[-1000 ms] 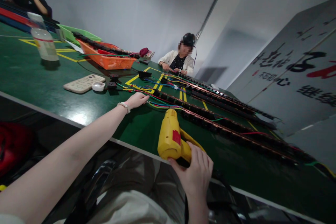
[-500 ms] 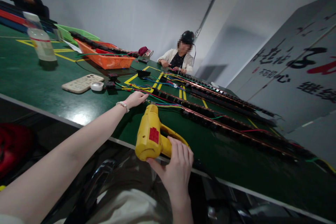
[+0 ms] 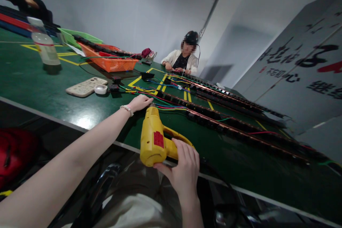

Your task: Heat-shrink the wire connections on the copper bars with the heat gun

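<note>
My right hand (image 3: 184, 169) is wrapped round the handle of a yellow heat gun (image 3: 153, 137) with a red label, its nozzle pointing at a bundle of coloured wires (image 3: 171, 107). My left hand (image 3: 140, 102), with a bead bracelet at the wrist, rests on the green table (image 3: 34, 85) right at the nozzle. Its fingers are curled over the wire ends, though what they pinch is hidden. The wires lead into long dark strips (image 3: 227, 124) running away to the right.
A beige remote (image 3: 86, 87) and a white tape roll (image 3: 100, 89) lie to the left. An orange basket (image 3: 109, 62), a green tray (image 3: 80, 35) and a plastic bottle (image 3: 45, 46) stand behind. One person sits at the far end (image 3: 183, 60), another at top left (image 3: 32, 5).
My right hand brought the heat gun leftward and closer to my left hand, until its nozzle reached the wire ends. My left hand has stayed in place.
</note>
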`<move>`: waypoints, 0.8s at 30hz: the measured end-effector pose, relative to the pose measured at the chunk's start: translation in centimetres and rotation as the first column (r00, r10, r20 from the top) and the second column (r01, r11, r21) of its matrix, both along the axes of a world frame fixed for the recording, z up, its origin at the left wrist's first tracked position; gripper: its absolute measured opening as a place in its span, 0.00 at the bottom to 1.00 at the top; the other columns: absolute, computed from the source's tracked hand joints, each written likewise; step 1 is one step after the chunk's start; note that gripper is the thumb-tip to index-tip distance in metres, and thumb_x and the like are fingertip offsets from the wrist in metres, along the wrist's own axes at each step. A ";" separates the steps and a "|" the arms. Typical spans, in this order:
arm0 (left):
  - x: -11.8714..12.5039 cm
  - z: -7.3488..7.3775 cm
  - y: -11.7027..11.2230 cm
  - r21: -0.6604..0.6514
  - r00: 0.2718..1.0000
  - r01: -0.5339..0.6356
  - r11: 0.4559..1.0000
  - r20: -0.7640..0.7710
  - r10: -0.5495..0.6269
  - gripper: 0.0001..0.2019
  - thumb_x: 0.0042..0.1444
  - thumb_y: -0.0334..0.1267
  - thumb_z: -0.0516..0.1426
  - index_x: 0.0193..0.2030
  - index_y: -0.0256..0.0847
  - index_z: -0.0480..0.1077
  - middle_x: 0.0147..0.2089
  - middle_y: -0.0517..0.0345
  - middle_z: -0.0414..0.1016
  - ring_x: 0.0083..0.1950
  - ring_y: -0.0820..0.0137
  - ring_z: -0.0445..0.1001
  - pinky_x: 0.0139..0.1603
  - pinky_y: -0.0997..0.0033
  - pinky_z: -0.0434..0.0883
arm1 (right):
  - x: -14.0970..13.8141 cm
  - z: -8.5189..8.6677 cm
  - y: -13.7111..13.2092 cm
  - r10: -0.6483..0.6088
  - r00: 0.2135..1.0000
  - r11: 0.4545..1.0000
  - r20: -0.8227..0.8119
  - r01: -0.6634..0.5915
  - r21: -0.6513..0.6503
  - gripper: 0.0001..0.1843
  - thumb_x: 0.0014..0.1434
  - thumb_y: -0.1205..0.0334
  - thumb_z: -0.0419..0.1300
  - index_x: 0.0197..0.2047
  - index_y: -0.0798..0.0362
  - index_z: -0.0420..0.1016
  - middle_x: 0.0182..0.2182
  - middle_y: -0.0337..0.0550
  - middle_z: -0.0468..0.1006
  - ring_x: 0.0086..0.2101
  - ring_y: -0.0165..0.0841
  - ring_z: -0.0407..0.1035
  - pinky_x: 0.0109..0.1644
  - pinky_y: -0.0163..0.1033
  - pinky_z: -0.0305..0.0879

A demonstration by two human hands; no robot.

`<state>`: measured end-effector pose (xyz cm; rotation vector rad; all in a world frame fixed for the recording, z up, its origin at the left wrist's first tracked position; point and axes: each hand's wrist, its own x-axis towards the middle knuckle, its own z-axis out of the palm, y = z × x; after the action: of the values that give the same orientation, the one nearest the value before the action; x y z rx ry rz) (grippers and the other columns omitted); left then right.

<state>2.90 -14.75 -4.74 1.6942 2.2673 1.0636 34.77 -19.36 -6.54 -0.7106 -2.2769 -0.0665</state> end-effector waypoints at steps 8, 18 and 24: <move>0.0 0.0 0.0 -0.021 0.999 0.020 1.000 -0.027 -0.021 0.27 0.58 0.56 0.43 0.16 0.39 0.62 0.18 0.58 0.65 0.21 0.73 0.61 0.28 0.71 0.54 | 3.6 -0.1 2.7 -0.030 1.000 0.992 -0.005 0.030 0.123 0.42 0.46 0.29 0.57 0.52 0.54 0.67 0.45 0.47 0.75 0.46 0.39 0.68 0.53 0.44 0.55; -0.1 -0.1 0.0 0.004 0.997 0.062 0.998 -0.037 -0.062 0.24 0.58 0.52 0.45 0.20 0.38 0.66 0.20 0.57 0.68 0.23 0.73 0.62 0.28 0.72 0.55 | 6.5 -0.2 4.8 -0.232 0.972 0.954 -0.032 0.234 0.188 0.43 0.48 0.27 0.52 0.51 0.56 0.69 0.44 0.49 0.76 0.45 0.41 0.68 0.49 0.42 0.56; -0.1 -0.9 0.8 0.078 0.989 0.101 0.992 -0.113 -0.092 0.15 0.56 0.45 0.49 0.29 0.37 0.69 0.30 0.54 0.73 0.30 0.71 0.67 0.31 0.73 0.60 | 7.2 0.9 5.5 -0.262 0.962 0.960 0.074 0.251 0.124 0.44 0.46 0.25 0.53 0.50 0.54 0.69 0.43 0.48 0.77 0.44 0.41 0.69 0.47 0.43 0.57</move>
<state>2.75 -14.00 -5.63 1.9194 2.2062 1.0847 41.99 -13.84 -5.61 -0.9553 -2.2319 -0.3555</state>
